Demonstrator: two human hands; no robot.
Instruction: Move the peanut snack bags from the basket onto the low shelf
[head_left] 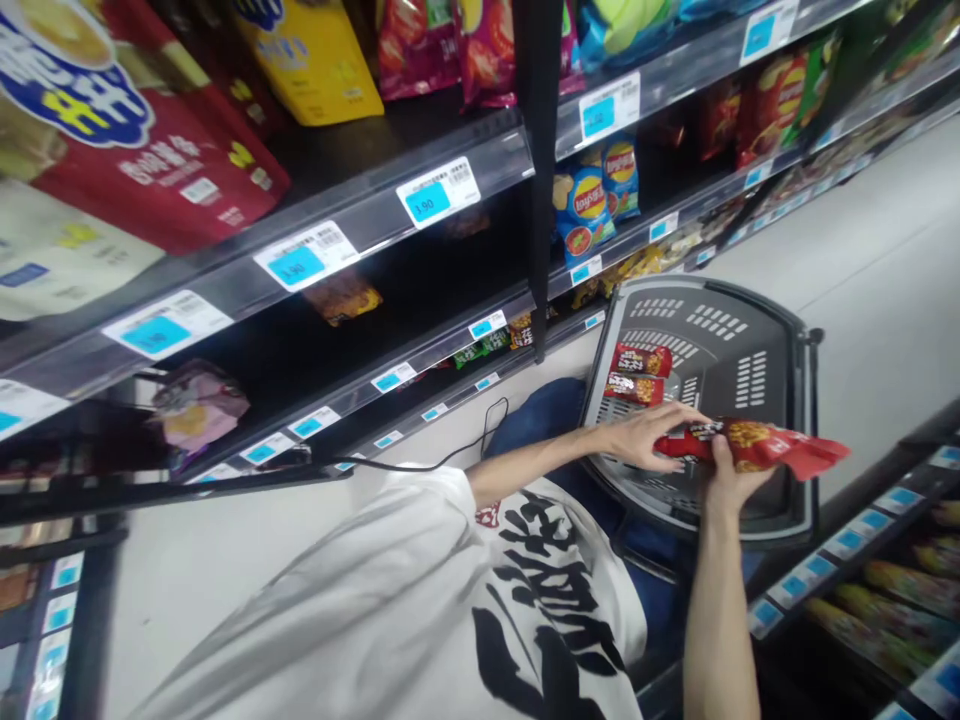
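Observation:
Over a dark grey shopping basket (780, 350), both my hands are on a red snack bag (754, 445) with dark lettering and a picture of brown pieces. My left hand (649, 435) closes around the bag's left end. Gripping it from below is my right hand (731, 485), its thumb across the front and its other fingers mostly hidden. The bag's crimped red end sticks out to the right. Inside the basket, two similar red snack packets (637, 388) lie side by side near the left wall.
A snack shelf (480, 150) with price tags runs along the left and top; Lay's chip bags (589, 205) stand on it. Another shelf edge (847, 545) is close at lower right. A dark cable (420, 467) crosses near my left arm.

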